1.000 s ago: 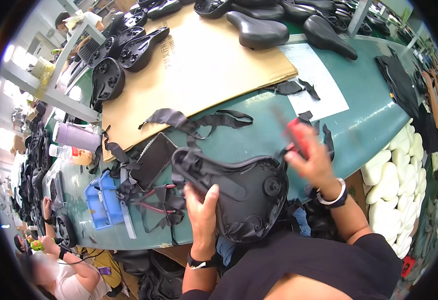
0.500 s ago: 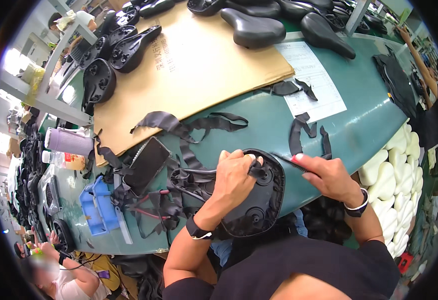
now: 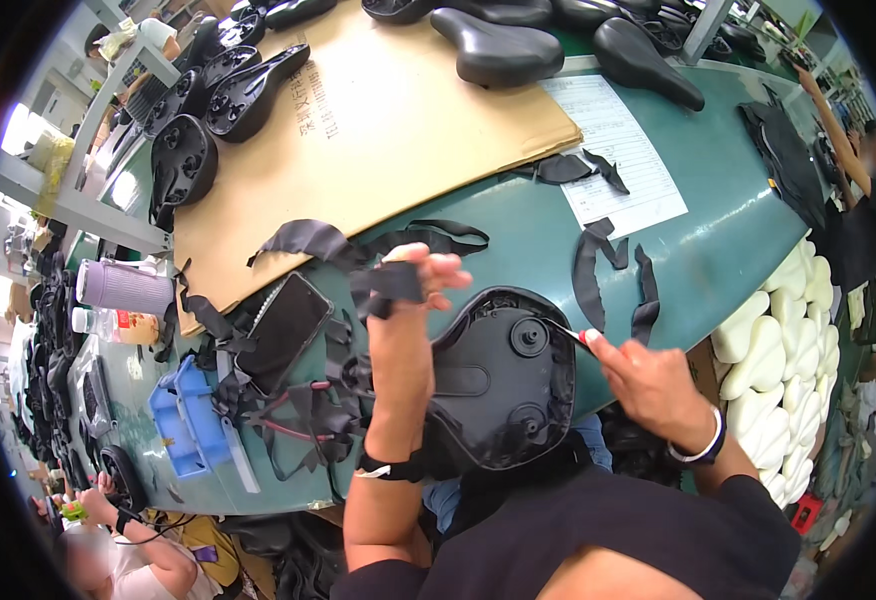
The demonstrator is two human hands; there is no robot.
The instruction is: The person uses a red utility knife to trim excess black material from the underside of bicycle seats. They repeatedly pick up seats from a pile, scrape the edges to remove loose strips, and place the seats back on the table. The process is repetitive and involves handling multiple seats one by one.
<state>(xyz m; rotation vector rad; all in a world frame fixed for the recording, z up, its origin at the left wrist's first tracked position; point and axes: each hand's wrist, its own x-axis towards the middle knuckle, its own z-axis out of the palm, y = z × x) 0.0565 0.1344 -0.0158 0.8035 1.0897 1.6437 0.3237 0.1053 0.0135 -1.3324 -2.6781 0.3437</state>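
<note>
A black bicycle saddle [image 3: 488, 375] lies underside up at the table's near edge, showing its plastic base and two round fittings. My left hand [image 3: 426, 272] is raised just beyond its left side, slightly blurred, with a short black strip of cover material [image 3: 394, 287] across it. The fingers look partly curled; their grip on the strip is partly hidden. My right hand [image 3: 653, 385] is closed around a slim, knife-like tool [image 3: 566, 331]. Its thin tip touches or nearly touches the saddle's right rim; most of the handle is inside the hand.
Black offcuts [image 3: 303, 240] lie about the green table [image 3: 518, 235]. Cardboard [image 3: 378, 130], a paper sheet [image 3: 623, 150] and finished saddles [image 3: 498, 48] are farther back. At left stand a purple flask [image 3: 126, 286], a bottle [image 3: 118, 325] and a blue tray [image 3: 186, 415]. Cream foam pads [image 3: 783, 370] fill the right side.
My left hand has lifted off the saddle, moving left and away from me with the black strip. The right hand has shifted slightly nearer me, keeping the tool.
</note>
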